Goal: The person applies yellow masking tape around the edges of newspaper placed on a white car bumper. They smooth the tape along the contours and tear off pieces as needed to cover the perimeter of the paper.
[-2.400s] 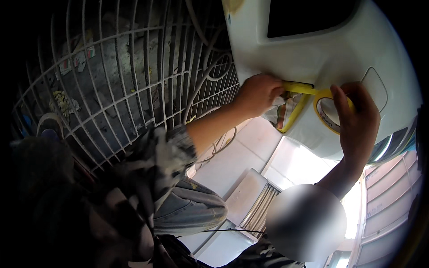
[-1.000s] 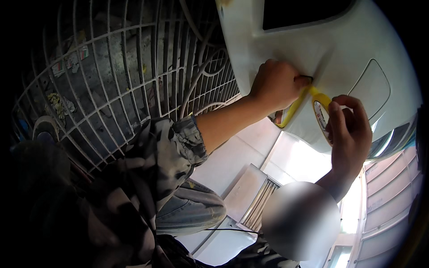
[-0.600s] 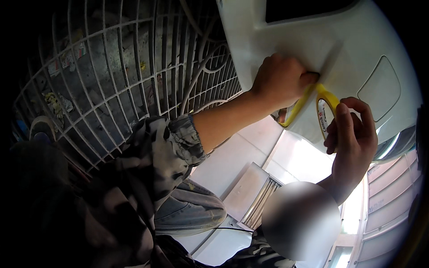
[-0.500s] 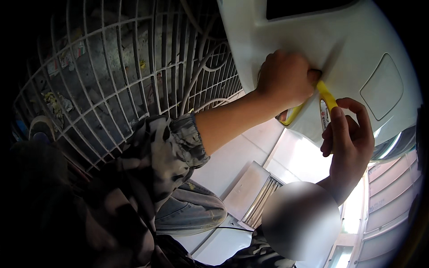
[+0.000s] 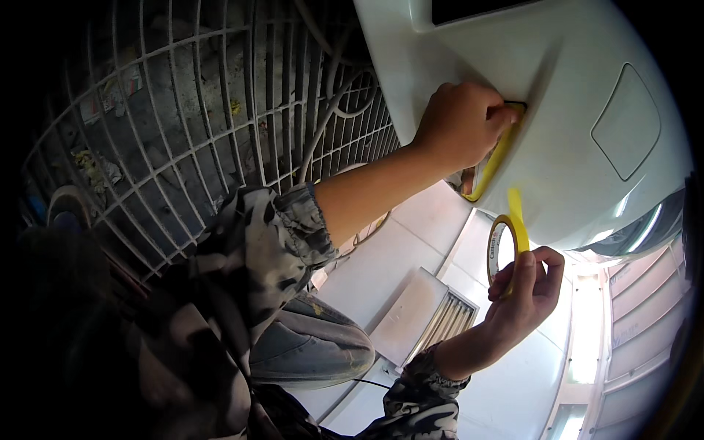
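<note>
The left hand (image 5: 463,123) presses flat on the yellow tape strip (image 5: 499,155) stuck along the white panel (image 5: 579,95), while below it the right hand (image 5: 524,293) pinches the light, thin tape roll (image 5: 507,246) by its rim, likely tear-prone.

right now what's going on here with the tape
A person is taping a white car panel. The left hand presses yellow tape along a seam of the panel. The right hand holds the tape roll just below, off the panel. A wire grille stands to the left.
</note>
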A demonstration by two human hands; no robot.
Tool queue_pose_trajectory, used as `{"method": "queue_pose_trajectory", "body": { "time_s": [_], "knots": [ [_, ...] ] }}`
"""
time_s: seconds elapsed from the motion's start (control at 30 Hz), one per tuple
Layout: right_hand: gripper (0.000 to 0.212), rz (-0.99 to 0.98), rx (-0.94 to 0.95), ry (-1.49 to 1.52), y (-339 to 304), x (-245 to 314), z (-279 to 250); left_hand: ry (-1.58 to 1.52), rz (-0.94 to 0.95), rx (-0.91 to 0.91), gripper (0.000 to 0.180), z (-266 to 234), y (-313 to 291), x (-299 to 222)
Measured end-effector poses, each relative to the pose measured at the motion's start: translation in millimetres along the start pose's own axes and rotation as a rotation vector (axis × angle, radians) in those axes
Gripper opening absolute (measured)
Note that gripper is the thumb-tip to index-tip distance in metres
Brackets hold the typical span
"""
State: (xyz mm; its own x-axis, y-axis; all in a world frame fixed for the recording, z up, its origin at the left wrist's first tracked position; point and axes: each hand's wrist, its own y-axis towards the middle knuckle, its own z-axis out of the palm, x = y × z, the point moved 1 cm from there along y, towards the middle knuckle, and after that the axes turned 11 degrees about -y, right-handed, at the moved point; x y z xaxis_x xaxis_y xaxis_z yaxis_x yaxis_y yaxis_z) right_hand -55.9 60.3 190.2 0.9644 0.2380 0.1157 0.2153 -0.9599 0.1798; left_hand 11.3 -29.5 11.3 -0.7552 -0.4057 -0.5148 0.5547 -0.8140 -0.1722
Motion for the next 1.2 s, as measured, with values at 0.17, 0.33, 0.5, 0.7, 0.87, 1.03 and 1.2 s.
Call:
{"method": "queue_pose_trajectory", "body": {
  "time_s": [0.17,0.33,0.5,0.7,0.87,1.03,1.2],
  "knots": [
    [0.012,0.119,0.105,0.056,-20.5,-18.9,6.2,-0.135,0.211,-0.061,0.020,0.8,-9.6,2.0],
    [0.011,0.319,0.216,0.139,-63.1,-54.2,32.8,-0.088,0.153,0.017,0.020,8.1,-9.2,-7.9],
    [0.010,0.399,0.308,0.193,-80.3,-73.4,52.7,-0.065,0.129,0.018,0.014,0.9,-6.8,-11.0],
    [0.009,0.435,0.282,0.184,-82.9,-72.6,51.2,-0.039,0.156,-0.061,0.006,7.2,-10.7,-14.4],
    [0.008,0.406,0.261,0.202,-91.2,-73.5,44.5,-0.058,0.246,-0.121,0.008,12.5,-8.9,-7.9],
    [0.010,0.377,0.230,0.238,-95.8,-77.3,37.4,-0.035,0.380,-0.162,0.007,11.4,-4.6,1.5],
    [0.011,0.365,0.221,0.233,-99.7,-84.8,34.8,-0.123,0.146,-0.197,0.006,12.1,-9.7,-0.3]
  ]
}}
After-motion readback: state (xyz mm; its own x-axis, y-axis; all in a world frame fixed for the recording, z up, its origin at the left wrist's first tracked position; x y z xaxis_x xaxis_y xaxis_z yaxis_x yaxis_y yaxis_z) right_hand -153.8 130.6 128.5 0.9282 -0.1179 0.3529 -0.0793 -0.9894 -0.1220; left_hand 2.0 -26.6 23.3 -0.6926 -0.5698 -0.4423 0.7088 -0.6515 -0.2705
